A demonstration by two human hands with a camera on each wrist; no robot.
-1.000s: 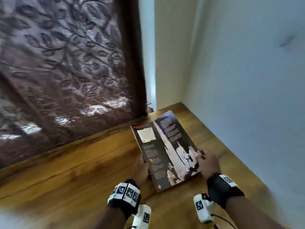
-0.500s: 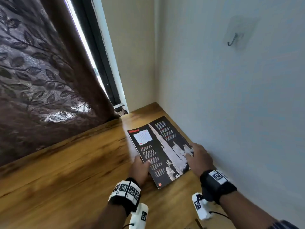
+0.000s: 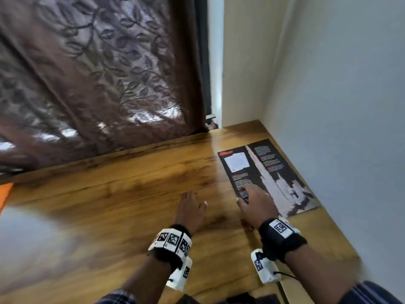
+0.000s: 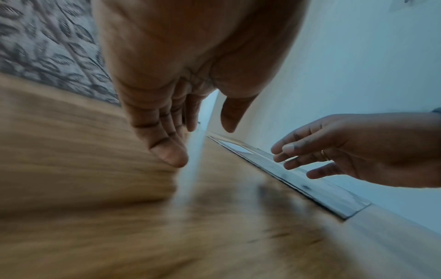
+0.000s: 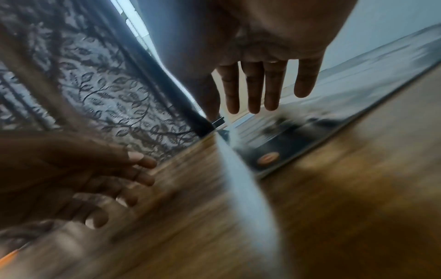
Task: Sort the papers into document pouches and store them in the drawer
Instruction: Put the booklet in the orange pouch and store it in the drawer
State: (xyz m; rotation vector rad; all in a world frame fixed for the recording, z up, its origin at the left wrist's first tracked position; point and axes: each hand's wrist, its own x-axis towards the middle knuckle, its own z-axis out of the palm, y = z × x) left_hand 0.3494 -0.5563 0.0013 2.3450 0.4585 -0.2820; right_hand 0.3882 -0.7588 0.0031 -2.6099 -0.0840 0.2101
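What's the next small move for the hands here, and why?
Probably swing the left hand left toward the orange item at the table's edge, perhaps a pouch. Both hands are open and hold nothing; the dark brochure lies flat by the wall, with the right hand over its near corner.

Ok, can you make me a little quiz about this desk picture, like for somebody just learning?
1. True or false: the left hand is gripping the dark booklet.
2. Which hand is over the booklet? A) left B) right C) both
3. Fill in: the booklet lies flat on the wooden desk, close beside the pale ____.

Key: 1 false, it is open over bare wood, holding nothing. 2 B. 3 wall.
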